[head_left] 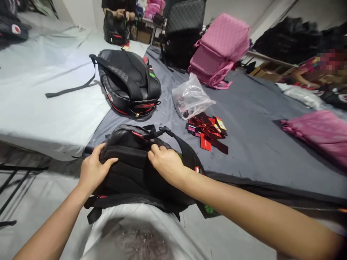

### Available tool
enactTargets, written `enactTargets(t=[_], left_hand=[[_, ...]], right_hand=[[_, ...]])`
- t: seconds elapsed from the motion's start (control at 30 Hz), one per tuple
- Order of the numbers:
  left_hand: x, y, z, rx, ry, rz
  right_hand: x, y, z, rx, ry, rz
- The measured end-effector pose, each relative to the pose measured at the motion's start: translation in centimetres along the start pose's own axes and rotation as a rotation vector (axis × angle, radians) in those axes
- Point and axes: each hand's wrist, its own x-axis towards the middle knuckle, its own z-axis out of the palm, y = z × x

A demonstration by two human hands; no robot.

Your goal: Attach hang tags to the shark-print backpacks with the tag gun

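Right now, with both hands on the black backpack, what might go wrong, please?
The near backpack juts past the edge of the table, so it might slip if the left hand and right hand let go. Red and black tags lie beyond it, to the right; a shove could scatter them.

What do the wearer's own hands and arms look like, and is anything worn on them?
Both the left hand and right hand are bare, with no gloves, rings or watch visible. No sleeve covers the left forearm or the right forearm.

Near backpack [130, 173]: before you, at table edge [257, 177]
Far backpack [130, 77]: behind it
Tags [206, 142]: on your right, before plastic bag [192, 95]
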Motion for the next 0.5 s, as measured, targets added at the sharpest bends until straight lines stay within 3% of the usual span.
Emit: enactTargets(t=[0.07,0.17,0.23,0.3,0.4,0.5], left_hand=[[0.4,0.5,-0.6,0.015,-0.087,0.009],[1.1,1.3,-1.1,-0.005,-0.125,0.057],[1.5,2.0,-1.0,0.0,-0.099,0.031],[2.1,2.7,-0.6,0.035,-0.078,-0.026],[2.7,3.4,-0.2,0.084,-0.063,-0.07],[3.1,3.5,-0.2,0.117,-0.066,-0.081]], right_hand=[[-0.7,-0.4,-0.8,0.248,0.084,-0.054],[-3.3,0.2,-3.7,0.813,0.389,-0.209],[-5.5,2.3,-5.3,1.101,0.57,-0.155],[-7.1,5.6,-5.2,1.185,0.671,0.021],[-8.2,10.7,-0.9,0.964,0.591,0.341],[-8.6,13.3,5.3,0.789,0.231,0.539]])
